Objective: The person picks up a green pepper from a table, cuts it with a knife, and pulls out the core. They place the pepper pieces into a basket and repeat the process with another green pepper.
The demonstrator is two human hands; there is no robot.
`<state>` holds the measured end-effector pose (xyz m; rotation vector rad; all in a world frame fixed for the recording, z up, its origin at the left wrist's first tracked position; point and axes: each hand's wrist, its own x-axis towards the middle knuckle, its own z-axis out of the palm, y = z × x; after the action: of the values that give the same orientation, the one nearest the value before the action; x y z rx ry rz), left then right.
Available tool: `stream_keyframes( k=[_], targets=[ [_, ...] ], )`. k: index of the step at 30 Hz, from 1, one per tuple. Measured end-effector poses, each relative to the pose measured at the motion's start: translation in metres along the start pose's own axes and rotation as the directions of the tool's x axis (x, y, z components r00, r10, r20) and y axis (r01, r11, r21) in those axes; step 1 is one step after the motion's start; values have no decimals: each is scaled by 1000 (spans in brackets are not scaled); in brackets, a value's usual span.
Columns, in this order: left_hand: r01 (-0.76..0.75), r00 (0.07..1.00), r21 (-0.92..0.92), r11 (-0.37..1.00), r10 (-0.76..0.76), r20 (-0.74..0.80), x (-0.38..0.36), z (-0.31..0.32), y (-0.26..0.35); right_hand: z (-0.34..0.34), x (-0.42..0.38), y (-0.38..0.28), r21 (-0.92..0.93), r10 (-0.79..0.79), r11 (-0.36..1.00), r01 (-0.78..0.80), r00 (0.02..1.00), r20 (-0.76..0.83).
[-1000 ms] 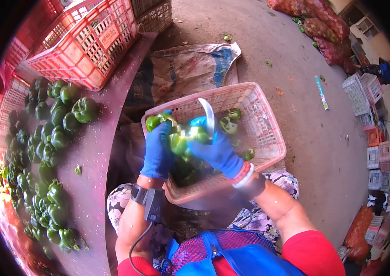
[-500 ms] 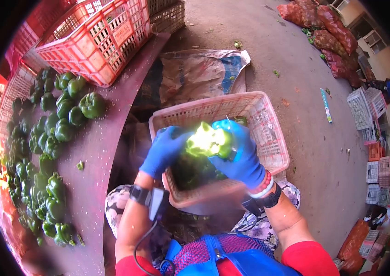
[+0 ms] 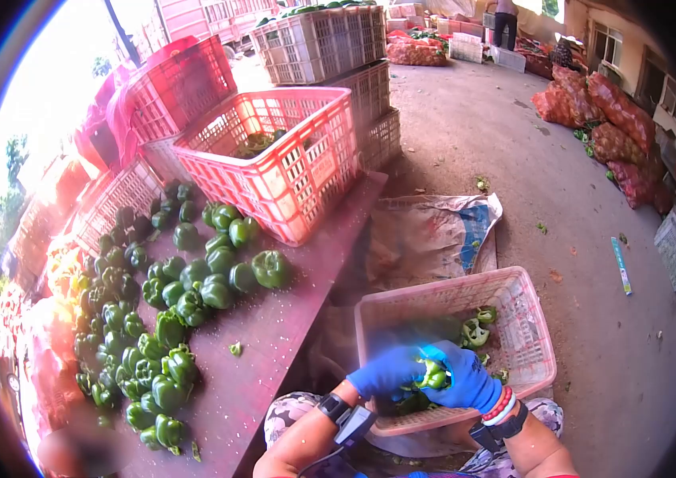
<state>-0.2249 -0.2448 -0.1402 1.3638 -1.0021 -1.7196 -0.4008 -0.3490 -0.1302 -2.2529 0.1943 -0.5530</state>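
My right hand (image 3: 465, 379), in a blue glove, is closed around a green bell pepper (image 3: 433, 375) with pale, bright parts showing. My left hand (image 3: 389, 372), also blue-gloved, is right beside it; motion smears its fingers, so its grip on the pepper cannot be made out. Both hands are over the near part of a pink plastic crate (image 3: 541, 338) standing in front of my knees. Cut pepper pieces (image 3: 476, 333) lie inside that crate, and a dark green blur covers part of its left side.
A purple-red tabletop (image 3: 274, 338) at the left carries many whole green peppers (image 3: 170, 394). A red crate (image 3: 306, 183) stands at its far end, before stacked crates (image 3: 322, 48). A flattened sack (image 3: 425, 239) lies on the floor. Full red net sacks (image 3: 617, 111) are piled far right.
The view has tilted up and turned left, so hands and crate appear lower and further right. The pepper has come down closer to the crate, now mostly covered by my hands.
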Motion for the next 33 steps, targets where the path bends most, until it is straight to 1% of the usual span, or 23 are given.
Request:
stream_keyframes(
  k=[1, 2, 5, 6, 9, 11, 13, 15, 16, 17, 19, 20, 22, 23, 24, 25, 27, 28, 29, 30, 31, 32, 33],
  targets=[
    [-115, 991, -43, 992, 112, -71, 7, -2, -15, 1, 0, 0, 31, 19, 999, -18, 1000, -18],
    [-232, 965, -82, 969, 219, -144, 21, -4, -41, 1, 2, 3, 48, -33, 998, 37, 997, -71],
    [-252, 964, -249, 935, 220, -147, 16, -11, -40, -3, 11, 4, 61, -36, 997, 50, 975, -217],
    [-254, 964, -289, 923, 218, -153, 15, -14, -38, -1, 13, -1, 95, 16, 995, 10, 962, -272],
    [-318, 948, -381, 868, 281, -151, 19, -19, -38, 0, 21, -1, 69, -44, 995, 70, 944, -327],
    [-351, 933, -375, 858, 287, -218, 21, -17, -38, -1, 23, -5, 87, -23, 995, 55, 943, -332],
    [-356, 934, -465, 811, 288, -213, 23, -14, -37, 1, 24, -1, 95, 2, 995, 36, 929, -370],
    [-369, 929, -521, 770, 297, -219, 24, -12, -32, 3, 25, 6, 18, -16, 1000, 25, 920, -391],
    [-355, 925, -395, 847, 257, -280, 24, -8, -24, 4, 26, 8, -17, -28, 1000, 23, 916, -400],
    [-418, 876, -284, 863, 300, -379, 39, -6, -33, 4, 27, 9, -48, -46, 998, 30, 923, -381],
    [-315, 830, -130, 940, 206, -519, 23, 11, -4, 3, 27, 12, -117, -83, 992, 46, 937, -339],
    [-291, 790, 61, 955, 275, -548, 17, 14, 5, 3, 28, 13, -165, -124, 984, 74, 941, -315],
    [-265, 697, 153, 952, 299, -652, 27, 9, -13, 5, 31, 4, -220, -241, 958, 186, 936, -257],
    [-248, 644, 195, 949, 312, -698, 37, 2, -29, 5, 31, -2, -247, -300, 938, 243, 927, -224],
    [-501, 662, -146, 853, 270, -699, 56, -11, -53, 11, 29, -11, -262, -359, 917, 301, 910, -209],
    [-472, 592, -65, 879, 261, -762, 56, -18, -52, 13, 26, -16, -252, -388, 904, 345, 910, -143],
    [-476, 534, 9, 879, 297, -792, 59, -40, -59, 10, 23, -15, -333, -407, 888, 317, 879, -247],
    [-562, 680, -303, 769, 222, -699, 40, -38, -39, 1, 21, -15, -358, -233, 924, 133, 938, -255],
    [-551, 805, -599, 582, 180, -566, 21, -36, -22, -6, 19, -6, -290, 17, 952, -94, 966, -257],
    [-512, 845, -687, 515, 160, -511, 21, -43, -26, -17, 14, 10, -235, 247, 933, -274, 960, -134],
    [-471, 878, -762, 444, 151, -455, 23, -48, -29, -27, 10, 24, -202, 452, 873, -444, 892, -5],
    [-478, 871, -770, 423, 117, -477, 25, -47, -32, -26, 8, 34, -117, 456, 881, -459, 889, -48],
    [-524, 846, -711, 468, 192, -497, 31, -44, -37, -21, 8, 38, -33, 463, 883, -468, 881, -94]
  ],
)
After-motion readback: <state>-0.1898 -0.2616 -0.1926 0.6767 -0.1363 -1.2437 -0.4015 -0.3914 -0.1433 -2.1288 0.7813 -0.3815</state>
